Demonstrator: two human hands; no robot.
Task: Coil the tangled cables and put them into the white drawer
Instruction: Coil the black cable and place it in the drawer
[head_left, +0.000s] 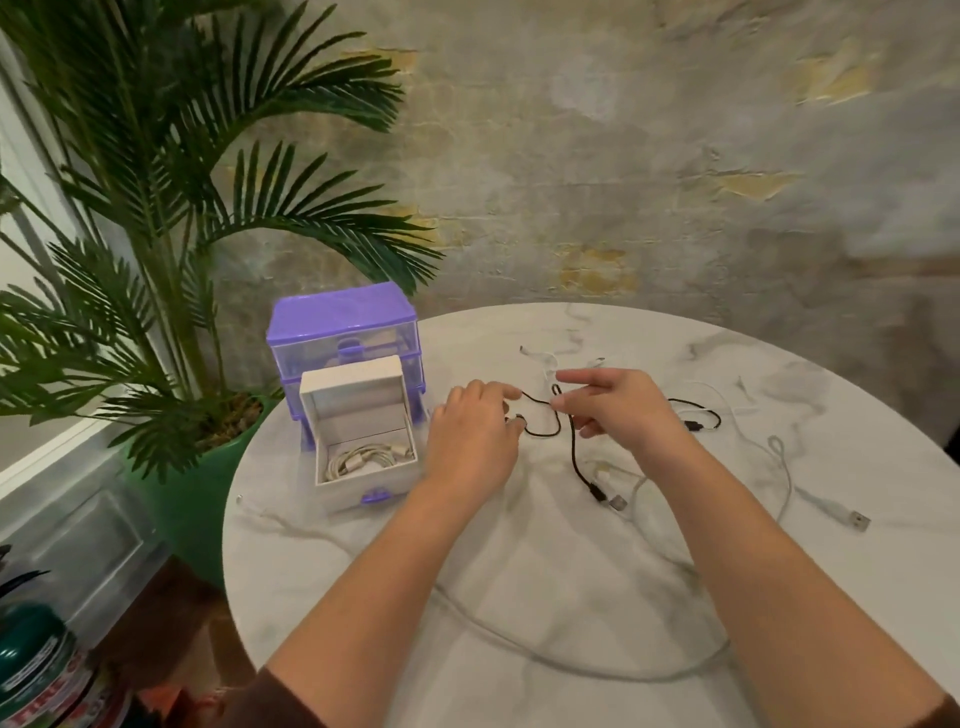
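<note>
The round table (519, 571) is showing a smooth, softly glossy marble-look top, white with grey veining. On it, left of the hands, the white drawer (363, 480) is looking like matt plastic with a purple handle, and the organiser (340, 325) behind the drawer is showing translucent purple plastic. The black cable (574, 457) near the table's middle is looking matt; the white cable (784, 483) to its right is ending in a shiny metal plug. Beyond the table, the wall (623, 156) is appearing rough and patchy.

Both forearms reach forward, left hand (470, 436) palm-down with curled fingers, right hand (621, 410) in a pinching grip
</note>
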